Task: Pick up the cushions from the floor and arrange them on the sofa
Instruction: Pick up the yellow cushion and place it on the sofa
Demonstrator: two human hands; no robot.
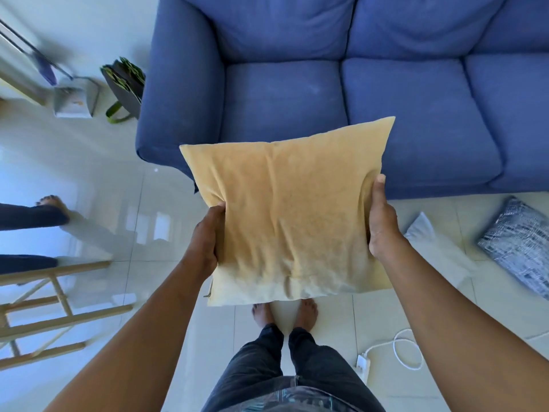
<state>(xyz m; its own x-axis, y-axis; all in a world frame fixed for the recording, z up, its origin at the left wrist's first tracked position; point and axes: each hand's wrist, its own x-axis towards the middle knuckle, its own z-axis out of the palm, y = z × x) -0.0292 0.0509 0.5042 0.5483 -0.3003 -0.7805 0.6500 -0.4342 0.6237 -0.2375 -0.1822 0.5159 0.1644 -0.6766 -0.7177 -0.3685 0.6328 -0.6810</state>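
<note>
While standing barefoot on the pale tiled floor point(166, 203) just before the blue sofa point(297, 99), holding a tan cushion point(285, 209) out flat in the air at about waist height, its far edge overlapping the front of the sofa's left seat in this view. Gripping its left edge with the left hand point(206, 242), fingers point(218, 211) curled round the rim and pressed into the fabric; clamping the right edge with the right hand point(383, 224), thumb lying along the top face and the other fingers hidden underneath, so cannot tell how those are set. Lying on the floor to the right, close to the sofa's front edge: a white cushion point(430, 245) and, just beside it, a dark blue patterned cushion point(520, 248), the two apart from each other. Resting near the feet, a white cable and plug point(398, 352). Leaning by the sofa's left arm, a dark bag with green handles point(124, 84); showing at the left edge, a wooden frame point(44, 307).
</note>
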